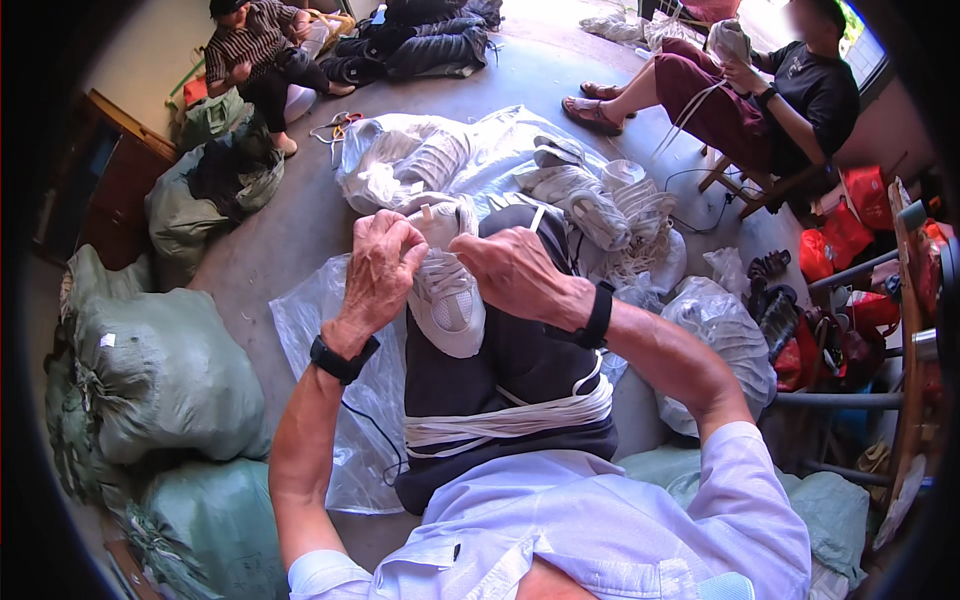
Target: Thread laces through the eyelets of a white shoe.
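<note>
A white sneaker (450,300) rests on my dark-clad lap, its toe pointing toward me. At its left side my left hand (385,262) is closed in a pinch, with a short pale strip showing just beyond the fingertips. My right hand (522,272) pinches by the shoe's right side, and a white shoelace end (538,217) sticks up past its knuckles. Criss-crossed laces run over the shoe's tongue. Across my thighs lies a bundle of loose white shoelaces (510,425). The fingers partly hide what each hand grips.
Piled white shoes (595,205) and plastic bags (400,155) lie beyond my knees. Stuffed green sacks (170,360) stand at the left. A cluttered rack (905,330) is at the right. Two people sit farther off; the right one holds a pale shoe (730,42).
</note>
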{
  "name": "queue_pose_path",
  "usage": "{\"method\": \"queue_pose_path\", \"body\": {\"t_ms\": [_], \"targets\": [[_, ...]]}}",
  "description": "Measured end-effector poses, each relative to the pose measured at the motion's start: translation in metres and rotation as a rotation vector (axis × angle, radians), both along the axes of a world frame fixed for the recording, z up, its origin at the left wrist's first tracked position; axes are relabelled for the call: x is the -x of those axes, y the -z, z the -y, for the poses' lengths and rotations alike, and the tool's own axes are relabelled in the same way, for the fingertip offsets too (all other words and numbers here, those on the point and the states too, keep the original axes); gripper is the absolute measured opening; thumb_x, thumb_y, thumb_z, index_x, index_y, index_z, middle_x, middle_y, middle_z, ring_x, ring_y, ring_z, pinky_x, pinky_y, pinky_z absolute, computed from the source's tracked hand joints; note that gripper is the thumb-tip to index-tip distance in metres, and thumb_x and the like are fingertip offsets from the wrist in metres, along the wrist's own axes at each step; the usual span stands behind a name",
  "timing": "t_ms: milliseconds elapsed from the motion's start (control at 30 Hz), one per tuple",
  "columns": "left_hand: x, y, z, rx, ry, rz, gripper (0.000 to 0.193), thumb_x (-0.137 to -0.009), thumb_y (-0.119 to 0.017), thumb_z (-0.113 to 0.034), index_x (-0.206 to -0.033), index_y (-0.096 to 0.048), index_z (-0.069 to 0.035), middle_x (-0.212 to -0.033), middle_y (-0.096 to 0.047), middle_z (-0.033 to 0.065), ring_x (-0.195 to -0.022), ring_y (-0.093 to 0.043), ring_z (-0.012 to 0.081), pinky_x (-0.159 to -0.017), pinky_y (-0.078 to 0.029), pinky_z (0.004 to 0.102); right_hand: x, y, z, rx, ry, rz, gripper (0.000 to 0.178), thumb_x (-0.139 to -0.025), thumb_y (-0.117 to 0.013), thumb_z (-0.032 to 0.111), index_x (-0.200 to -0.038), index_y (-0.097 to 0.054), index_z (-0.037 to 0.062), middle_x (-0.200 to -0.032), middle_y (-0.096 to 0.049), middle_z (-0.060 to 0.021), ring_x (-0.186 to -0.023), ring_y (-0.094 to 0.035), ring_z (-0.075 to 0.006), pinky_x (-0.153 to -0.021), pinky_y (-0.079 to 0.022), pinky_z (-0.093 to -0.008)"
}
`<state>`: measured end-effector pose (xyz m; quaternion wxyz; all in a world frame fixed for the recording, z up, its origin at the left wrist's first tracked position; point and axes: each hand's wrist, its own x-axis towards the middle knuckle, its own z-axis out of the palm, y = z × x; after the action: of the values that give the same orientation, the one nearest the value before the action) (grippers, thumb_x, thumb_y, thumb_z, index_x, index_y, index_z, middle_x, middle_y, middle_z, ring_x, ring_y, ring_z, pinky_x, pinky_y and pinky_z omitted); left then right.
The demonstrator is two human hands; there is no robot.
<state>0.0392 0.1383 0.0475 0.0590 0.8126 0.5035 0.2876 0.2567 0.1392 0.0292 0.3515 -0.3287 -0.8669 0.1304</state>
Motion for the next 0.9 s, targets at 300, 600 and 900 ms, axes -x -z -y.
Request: {"method": "queue_pose_path", "body": {"t_ms": [300, 600, 900], "targets": [[0.003, -0.016, 0.003, 0.118, -0.011, -0.174, 0.029, -0.066, -0.078, -0.018, -0.09, -0.065, -0.009, -0.103, -0.057, 0.0077, -0.107, -0.051, 0.0303, -0.094, -0.044, 0.0435, 0.01, -0.02, -0.033, 0.558, -0.124, 0.275, 0.011, -0.081, -0.055, 0.008, -0.084, -0.057, -0.0026, -0.059, -0.06, -0.0154, -0.053, -0.063, -0.0293, -0.051, -0.049, -0.0406], [0.007, -0.005, 0.001, 0.156, 0.005, -0.021, 0.022, -0.065, -0.079, -0.015, -0.083, -0.067, -0.009, -0.105, -0.056, 0.0086, -0.111, -0.049, 0.0319, -0.099, -0.042, 0.0434, -0.01, -0.019, -0.027, 1.288, -0.456, -0.548, 0.029, -0.091, -0.064, 0.011, -0.116, -0.058, -0.0019, -0.07, -0.066, -0.007, -0.058, -0.064, -0.0134, -0.055, -0.051, -0.0268], [0.011, 0.006, -0.004, 0.173, 0.042, 0.093, 0.013, -0.072, -0.073, -0.014, -0.082, -0.068, -0.007, -0.106, -0.057, 0.0125, -0.112, -0.048, 0.0326, -0.099, -0.036, 0.0442, -0.006, -0.014, -0.02, 0.829, -0.072, -0.271, 0.027, -0.094, -0.052, 0.007, -0.116, -0.067, 0.0011, -0.065, -0.067, -0.0074, -0.058, -0.067, -0.0133, -0.053, -0.054, -0.0265]]}}
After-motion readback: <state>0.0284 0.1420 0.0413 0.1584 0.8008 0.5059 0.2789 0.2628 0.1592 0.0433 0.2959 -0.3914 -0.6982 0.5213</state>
